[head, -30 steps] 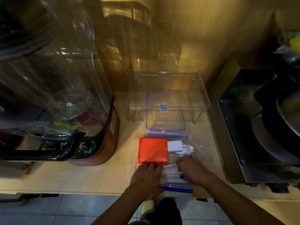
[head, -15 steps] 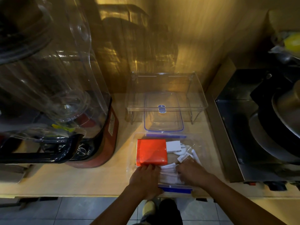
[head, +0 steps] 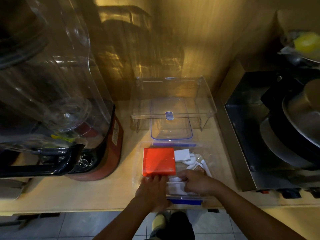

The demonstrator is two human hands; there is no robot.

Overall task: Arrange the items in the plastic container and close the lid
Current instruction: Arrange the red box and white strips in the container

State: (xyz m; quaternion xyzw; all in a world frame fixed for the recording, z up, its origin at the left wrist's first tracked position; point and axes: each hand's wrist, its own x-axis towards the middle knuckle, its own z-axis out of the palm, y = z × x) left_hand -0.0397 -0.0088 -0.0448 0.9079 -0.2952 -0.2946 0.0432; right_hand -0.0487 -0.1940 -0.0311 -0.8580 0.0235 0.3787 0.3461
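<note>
A clear plastic container (head: 210,154) with blue clips stands open near the counter's front edge. An orange box (head: 158,161) lies in its left half. A white charger (head: 182,155) and white cables (head: 202,163) lie at the right. My left hand (head: 152,192) rests on the container's near left part, fingertips at the orange box's near edge. My right hand (head: 197,181) has its fingers closed on white packets (head: 175,187) in the near part. The clear lid (head: 171,122) with a blue rim lies flat on the counter just behind the container.
A clear acrylic riser (head: 173,101) stands over the lid at the back. A large blender with a red base (head: 103,149) fills the left. A black and steel appliance (head: 270,135) stands at the right. The counter's front edge (head: 69,211) runs below my hands.
My right hand has pulled back toward me from the charger and cables onto the white packets. My left hand stays at the orange box's near edge.
</note>
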